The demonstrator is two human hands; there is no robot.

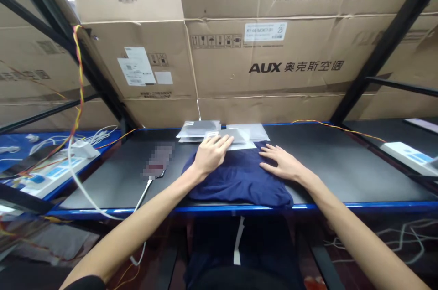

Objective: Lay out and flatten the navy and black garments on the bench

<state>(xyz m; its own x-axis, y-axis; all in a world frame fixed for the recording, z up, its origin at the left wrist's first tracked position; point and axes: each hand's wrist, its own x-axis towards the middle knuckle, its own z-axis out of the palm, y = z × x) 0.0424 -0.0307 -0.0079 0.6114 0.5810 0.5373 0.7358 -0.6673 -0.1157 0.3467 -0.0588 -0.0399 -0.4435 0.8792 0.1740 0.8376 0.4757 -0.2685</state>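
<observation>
Left hand (210, 157), palm down with fingers extended and loosely together, lies across the upper left of a dark blue cloth (236, 178), its fingertips over a pale flat packet (241, 137); whether it grips anything cannot be told. Further packets (198, 126) lie along the far edge of the table (328, 167). The cloth occupies the table's middle and reaches its front edge. Right hand (282, 162), open, fingers spread, grasping nothing, rests at the cloth's right margin. Near the table's right edge: white power strip (407, 155).
</observation>
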